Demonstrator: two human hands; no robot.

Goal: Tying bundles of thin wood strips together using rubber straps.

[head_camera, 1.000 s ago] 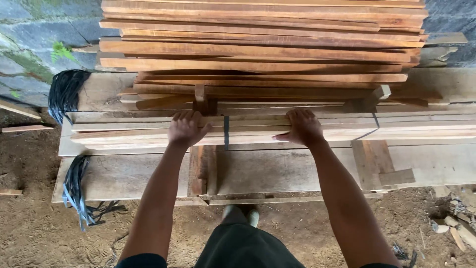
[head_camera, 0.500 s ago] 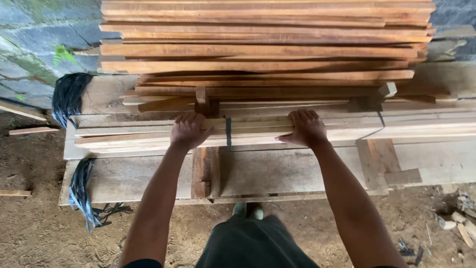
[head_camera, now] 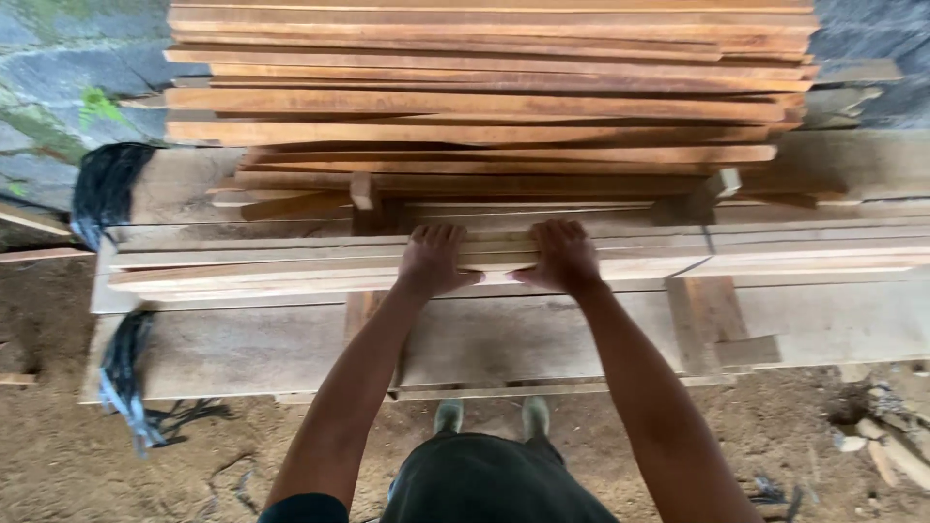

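A bundle of pale wooden slats (head_camera: 242, 266) lies lengthwise on wide grey planks (head_camera: 562, 334) in front of me. My left hand (head_camera: 433, 260) and my right hand (head_camera: 560, 257) both rest on top of the bundle near its middle, fingers curled over the far edge and thumbs at its near side, close together. A dark strap (head_camera: 706, 242) crosses the bundle at the right. Behind it rises a tall stack of reddish-brown boards (head_camera: 484, 87).
Black strapping (head_camera: 102, 189) hangs at the stack's left end, and more of the strapping (head_camera: 126, 373) trails onto the dirt floor (head_camera: 116, 465). A stone wall (head_camera: 58, 68) stands at the left. Wood scraps (head_camera: 886, 450) lie at the right. My feet (head_camera: 489, 416) stand near the planks.
My left hand has slid right along the slat bundle, so both hands now sit close together. The view has shifted slightly to the right.
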